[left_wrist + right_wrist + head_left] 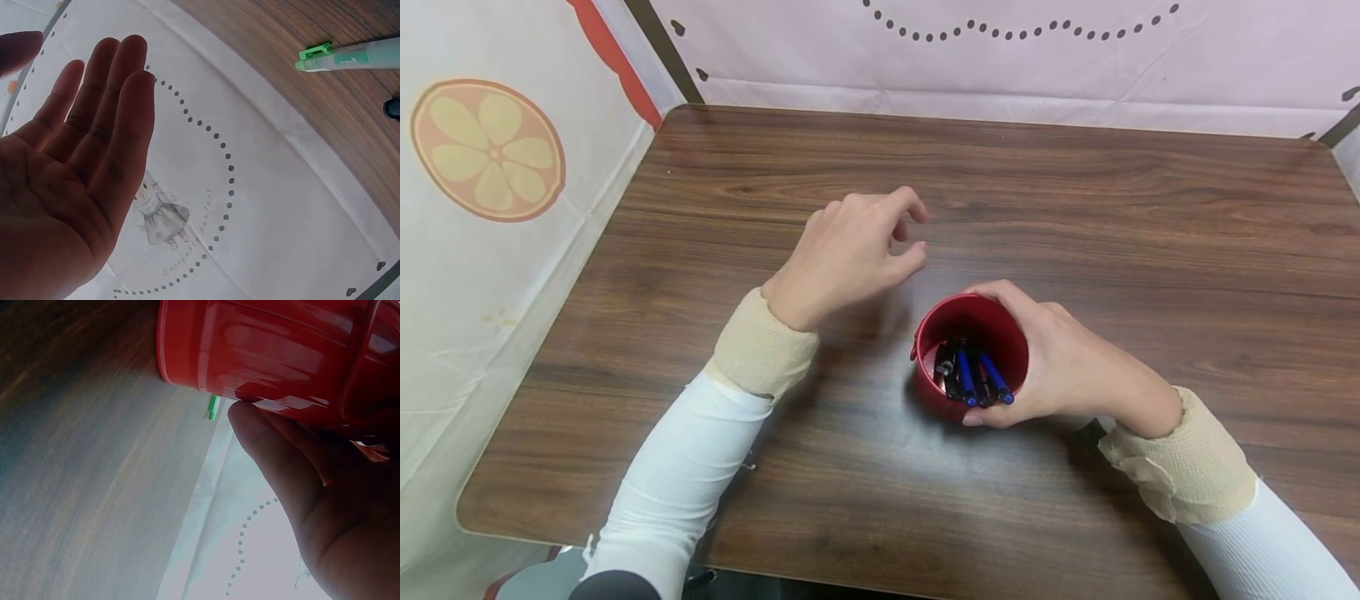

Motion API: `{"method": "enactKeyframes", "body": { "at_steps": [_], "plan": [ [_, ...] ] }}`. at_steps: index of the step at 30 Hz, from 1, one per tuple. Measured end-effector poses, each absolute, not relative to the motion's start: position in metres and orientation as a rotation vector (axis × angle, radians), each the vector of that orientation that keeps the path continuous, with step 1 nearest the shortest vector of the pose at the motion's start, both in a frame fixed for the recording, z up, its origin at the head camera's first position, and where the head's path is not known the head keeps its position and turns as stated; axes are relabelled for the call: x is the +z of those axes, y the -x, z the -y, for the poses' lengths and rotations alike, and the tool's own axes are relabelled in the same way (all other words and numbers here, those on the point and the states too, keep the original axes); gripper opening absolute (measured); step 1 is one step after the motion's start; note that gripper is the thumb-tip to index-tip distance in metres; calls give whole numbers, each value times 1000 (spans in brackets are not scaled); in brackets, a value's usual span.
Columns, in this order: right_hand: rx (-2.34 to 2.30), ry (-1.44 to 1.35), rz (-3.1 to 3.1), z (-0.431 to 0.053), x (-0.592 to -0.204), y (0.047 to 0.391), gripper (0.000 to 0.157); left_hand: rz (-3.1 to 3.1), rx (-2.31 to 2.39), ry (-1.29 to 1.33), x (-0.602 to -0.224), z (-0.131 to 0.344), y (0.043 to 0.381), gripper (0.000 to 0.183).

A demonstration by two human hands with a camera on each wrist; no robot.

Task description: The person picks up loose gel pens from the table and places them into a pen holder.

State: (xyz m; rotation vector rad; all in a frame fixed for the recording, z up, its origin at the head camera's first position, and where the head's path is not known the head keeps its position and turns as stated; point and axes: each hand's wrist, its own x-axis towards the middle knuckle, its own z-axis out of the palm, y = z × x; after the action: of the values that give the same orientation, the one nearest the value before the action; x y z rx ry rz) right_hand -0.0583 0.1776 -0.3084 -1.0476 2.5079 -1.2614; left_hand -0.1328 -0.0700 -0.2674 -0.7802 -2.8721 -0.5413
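My right hand grips a red metal pail, thumb on the near side and fingers around the far side. Several pens lean inside it, some with blue ends and others black. Part of the pail's red wall fills the top of the right wrist view. My left hand is up to the left of the pail, holding nothing, its fingers loosely bent and thumb apart. In the left wrist view its palm shows bare. Whether the pail touches the table cannot be told.
A pen with a green clip lies on the wooden table, a black tip beside it. A green piece shows beyond the pail. Printed white cloth hangs behind and at the left.
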Motion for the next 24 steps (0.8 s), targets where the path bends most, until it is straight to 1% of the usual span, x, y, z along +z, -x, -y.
{"method": "enactKeyframes", "body": {
  "at_steps": [11, 24],
  "plan": [
    [-1270, 1053, -2498, -178, -309, 58, 98, 2928, -523, 740, -268, 72, 134, 31],
    [-1270, 1053, -2499, -178, -309, 58, 99, 2971, -468, 698, -270, 74, 136, 34]
  ]
}}
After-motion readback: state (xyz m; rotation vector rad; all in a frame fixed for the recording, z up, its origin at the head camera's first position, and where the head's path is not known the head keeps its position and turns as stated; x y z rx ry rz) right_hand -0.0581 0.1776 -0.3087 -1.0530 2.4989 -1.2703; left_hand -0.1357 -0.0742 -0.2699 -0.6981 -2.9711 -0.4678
